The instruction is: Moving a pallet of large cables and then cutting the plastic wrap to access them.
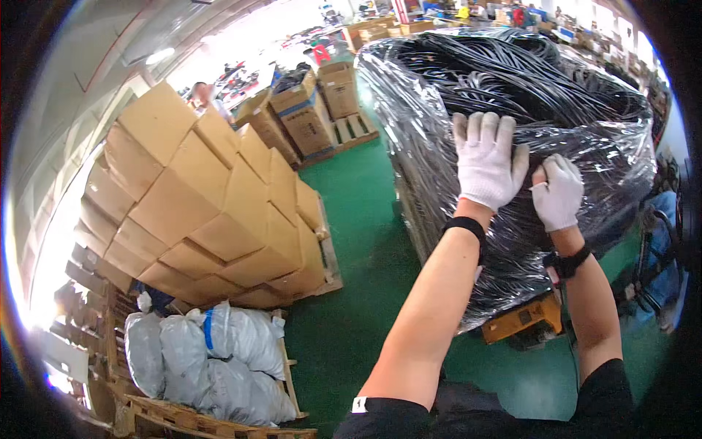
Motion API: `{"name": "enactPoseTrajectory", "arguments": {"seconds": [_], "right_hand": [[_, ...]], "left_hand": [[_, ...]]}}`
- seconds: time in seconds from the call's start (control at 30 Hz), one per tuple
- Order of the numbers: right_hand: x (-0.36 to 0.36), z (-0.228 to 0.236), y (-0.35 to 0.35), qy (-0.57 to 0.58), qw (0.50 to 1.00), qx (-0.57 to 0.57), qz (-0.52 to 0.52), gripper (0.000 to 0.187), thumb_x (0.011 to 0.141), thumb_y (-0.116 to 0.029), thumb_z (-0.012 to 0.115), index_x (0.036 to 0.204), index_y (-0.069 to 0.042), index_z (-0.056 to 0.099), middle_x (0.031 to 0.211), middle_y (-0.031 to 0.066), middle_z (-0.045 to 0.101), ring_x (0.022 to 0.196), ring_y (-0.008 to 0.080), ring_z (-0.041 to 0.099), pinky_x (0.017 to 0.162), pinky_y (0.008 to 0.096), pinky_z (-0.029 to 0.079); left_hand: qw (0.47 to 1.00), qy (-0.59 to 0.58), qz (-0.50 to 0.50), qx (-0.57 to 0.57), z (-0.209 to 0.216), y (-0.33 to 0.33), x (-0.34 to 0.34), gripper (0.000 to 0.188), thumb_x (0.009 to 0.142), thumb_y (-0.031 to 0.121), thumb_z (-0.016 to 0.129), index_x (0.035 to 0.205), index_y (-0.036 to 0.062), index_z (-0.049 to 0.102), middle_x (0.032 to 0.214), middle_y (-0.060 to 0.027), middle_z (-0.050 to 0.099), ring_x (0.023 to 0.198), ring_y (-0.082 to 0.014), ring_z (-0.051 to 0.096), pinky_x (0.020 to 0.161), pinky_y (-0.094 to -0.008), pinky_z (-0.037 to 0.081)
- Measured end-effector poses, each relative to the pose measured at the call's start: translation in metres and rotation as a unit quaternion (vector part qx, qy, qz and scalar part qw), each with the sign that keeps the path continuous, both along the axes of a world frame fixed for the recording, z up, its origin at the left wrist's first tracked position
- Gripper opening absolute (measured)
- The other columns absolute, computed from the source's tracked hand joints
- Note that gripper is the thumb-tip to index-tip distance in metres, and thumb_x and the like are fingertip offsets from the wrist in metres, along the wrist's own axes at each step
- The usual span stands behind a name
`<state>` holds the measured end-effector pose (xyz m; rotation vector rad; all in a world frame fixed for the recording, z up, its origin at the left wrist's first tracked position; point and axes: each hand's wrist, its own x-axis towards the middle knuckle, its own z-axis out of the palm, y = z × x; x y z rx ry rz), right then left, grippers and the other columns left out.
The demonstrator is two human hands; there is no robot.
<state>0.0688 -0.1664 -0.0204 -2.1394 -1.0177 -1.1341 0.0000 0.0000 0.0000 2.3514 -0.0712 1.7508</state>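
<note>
Head view — left hand (488, 162) lies flat on plastic film (523, 234), black cables (504, 80) beyond; right hand (559, 192) beside it curled, hold unclear — likely steadying; next calls for even pressure.

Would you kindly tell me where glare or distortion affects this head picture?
Head view: glare blows out the left edge and part of the upper background; streaks glint off the plastic wrap; the carton stack looks tilted, likely fisheye distortion; corners go black; left hand and right hand show clearly.

Glossy plastic wrap (515, 241), shiny smooth cables (504, 77), matt cardboard boxes (179, 197)
</note>
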Motion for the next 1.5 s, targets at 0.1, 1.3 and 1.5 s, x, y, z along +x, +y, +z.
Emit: {"name": "enactPoseTrajectory", "arguments": {"seconds": [0.1, 1.3, 1.5], "right_hand": [[-0.010, 0.003, 0.018, 0.002, 1.000, 0.013, 0.004, 0.018, 0.086, -0.017, 0.064, 0.085, 0.000, 0.065, 0.092, 0.0188, 0.067, 0.090, 0.0424, 0.066, 0.083, 0.0517, 0.051], [-0.055, 0.023, 0.207, 0.001, 0.997, 0.023, -0.077, 0.016, 0.077, -0.029, 0.075, 0.071, -0.015, 0.072, 0.078, 0.0100, 0.068, 0.077, 0.0314, 0.069, 0.076, 0.0463, 0.054], [-0.056, 0.030, 0.252, 0.022, 0.996, 0.080, -0.041, 0.020, 0.071, -0.033, 0.077, 0.072, -0.013, 0.074, 0.078, 0.0094, 0.068, 0.080, 0.0286, 0.069, 0.077, 0.0425, 0.053]], "left_hand": [[1.000, 0.002, 0.010, 0.006, 0.000, 0.017, -0.007, 0.048, 0.086, 0.032, 0.072, 0.127, 0.0069, 0.064, 0.123, -0.0166, 0.059, 0.121, -0.0403, 0.052, 0.117, -0.0636, 0.029], [0.990, 0.067, -0.087, 0.085, 0.019, 0.231, -0.007, 0.039, 0.087, 0.023, 0.066, 0.124, 0.0085, 0.068, 0.115, -0.0137, 0.066, 0.114, -0.0364, 0.058, 0.107, -0.0521, 0.042], [0.990, 0.052, -0.043, 0.126, 0.016, 0.283, -0.004, 0.044, 0.094, 0.026, 0.062, 0.133, 0.0046, 0.067, 0.125, -0.0168, 0.064, 0.122, -0.0386, 0.056, 0.114, -0.0568, 0.036]]}}
